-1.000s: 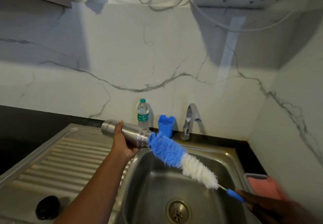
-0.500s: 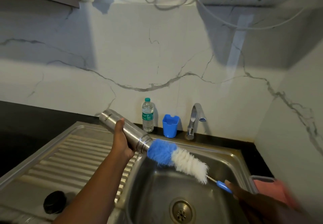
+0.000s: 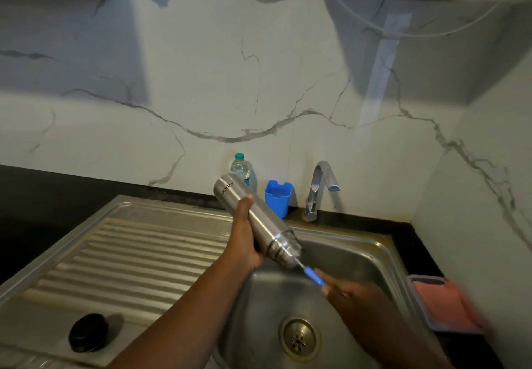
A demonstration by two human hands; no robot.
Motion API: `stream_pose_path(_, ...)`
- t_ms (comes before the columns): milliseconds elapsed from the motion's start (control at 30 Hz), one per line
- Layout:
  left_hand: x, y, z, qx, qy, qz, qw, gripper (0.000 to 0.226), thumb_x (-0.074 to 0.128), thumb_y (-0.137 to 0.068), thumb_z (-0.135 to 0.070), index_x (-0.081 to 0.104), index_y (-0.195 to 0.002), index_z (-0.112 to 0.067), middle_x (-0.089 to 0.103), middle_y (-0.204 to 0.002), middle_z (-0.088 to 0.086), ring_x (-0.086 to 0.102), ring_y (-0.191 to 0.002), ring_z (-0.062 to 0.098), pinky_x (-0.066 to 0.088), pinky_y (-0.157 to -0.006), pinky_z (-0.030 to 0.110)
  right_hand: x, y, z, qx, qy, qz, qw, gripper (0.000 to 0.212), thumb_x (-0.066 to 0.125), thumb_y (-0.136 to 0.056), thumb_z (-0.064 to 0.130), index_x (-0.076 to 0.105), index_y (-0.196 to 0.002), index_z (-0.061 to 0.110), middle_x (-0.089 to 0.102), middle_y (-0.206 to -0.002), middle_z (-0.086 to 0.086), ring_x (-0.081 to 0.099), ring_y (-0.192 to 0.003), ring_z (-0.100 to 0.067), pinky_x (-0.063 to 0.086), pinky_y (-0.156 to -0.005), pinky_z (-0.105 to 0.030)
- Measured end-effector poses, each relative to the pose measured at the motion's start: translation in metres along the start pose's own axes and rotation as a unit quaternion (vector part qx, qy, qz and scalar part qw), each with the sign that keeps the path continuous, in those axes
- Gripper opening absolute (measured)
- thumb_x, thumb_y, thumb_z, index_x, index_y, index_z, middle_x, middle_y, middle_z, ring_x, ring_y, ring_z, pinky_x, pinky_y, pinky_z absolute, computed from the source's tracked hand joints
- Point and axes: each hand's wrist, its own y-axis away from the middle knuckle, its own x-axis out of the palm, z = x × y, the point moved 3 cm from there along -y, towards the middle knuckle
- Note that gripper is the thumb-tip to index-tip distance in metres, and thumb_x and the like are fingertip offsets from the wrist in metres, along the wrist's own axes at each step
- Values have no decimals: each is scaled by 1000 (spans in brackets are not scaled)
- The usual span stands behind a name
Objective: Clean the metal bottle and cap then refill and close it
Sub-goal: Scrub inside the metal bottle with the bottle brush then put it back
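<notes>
"MILTON" printed on metal bottle [image 3: 253, 219]

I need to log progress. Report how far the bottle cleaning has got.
Done: the black cap is off, lying on the drainboard. In hand: the left hand grips the metal bottle, tilted mouth-down over the sink; the right hand holds the brush handle, bristles hidden inside. Left: cleaning the cap, refilling, closing. The tap shows no water.

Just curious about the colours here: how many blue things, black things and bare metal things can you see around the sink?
Blue: 2, cup and brush handle
Black: 1, cap
Metal: 3, bottle, tap, sink
Total: 6
</notes>
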Motion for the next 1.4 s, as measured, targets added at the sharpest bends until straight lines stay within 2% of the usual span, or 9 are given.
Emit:
stream_pose_path(167,0,-5,2,-4,-4,-32,999,63,76,-78,-42,46,-125,-12,63,-115,21,65,-101,41,51,-87,62,6,14,34,-77,246,-106,960,61,29,-102,32,-13,-142,50,54,-121,2,58,-90,-9,48,-78,-25)
stream_pose_path(333,-14,-16,-29,10,-1,-74,997,68,78,-75,-43,47,-128,-13,63,-115,19,65,-99,39,52,-84,62,17,17,25,-62,205,-88,973,87,45,-96,33,-32,-125,60,58,-110,2,49,-71,-5,45,-67,-22)
stream_pose_path(500,-7,-2,-13,5,-8,-49,999,58,74,-78,-43,47,-120,-13,63,-111,20,65,-95,40,54,-74,58,10,21,14,21,28,-106,994,25,27,-96,50,32,-110,70,65,-93,12,60,-83,5,43,-73,-10)
stream_pose_path(667,23,11,4,4,-38,15,999,48,73,-79,-44,51,-107,-12,65,-105,18,67,-96,37,56,-82,54,10,-7,16,63,-188,-81,977,30,52,-96,21,59,-124,30,46,-53,17,44,-45,4,35,-48,-6)
stream_pose_path(867,8,1,-40,77,1,34,996,59,71,-75,-51,52,-116,-13,65,-102,17,66,-90,34,56,-78,50,15,18,18,195,-578,162,776,24,59,-87,29,71,-108,34,28,-55,-2,22,-38,-9,19,-36,-14)
stream_pose_path(967,1,0,-34,65,4,40,997,64,72,-75,-51,49,-121,-12,65,-105,17,65,-96,35,54,-86,55,11,17,14,173,-428,90,883,28,56,-93,22,66,-118,29,47,-56,-1,34,-39,-5,30,-36,-16)
stream_pose_path(1067,3,2,-5,51,-29,-31,998,55,73,-79,-45,49,-117,-14,64,-111,20,65,-101,41,49,-92,62,3,5,22,41,-44,-48,997,45,41,-100,32,20,-136,49,65,-114,5,54,-80,6,41,-78,-6)
stream_pose_path(1233,1,2,8,32,7,-74,997,57,75,-80,-37,46,-121,-9,64,-108,21,66,-93,40,54,-81,59,13,0,32,-34,201,-13,979,65,31,-99,31,-14,-139,56,49,-133,1,54,-112,-12,46,-92,-31)
stream_pose_path(1400,-24,-4,-28,42,43,-104,993,71,80,-74,-36,42,-128,-12,61,-114,20,64,-99,41,52,-85,62,12,-6,14,-23,66,10,997,50,35,-100,39,11,-142,54,46,-141,12,44,-123,-1,30,-107,-22)
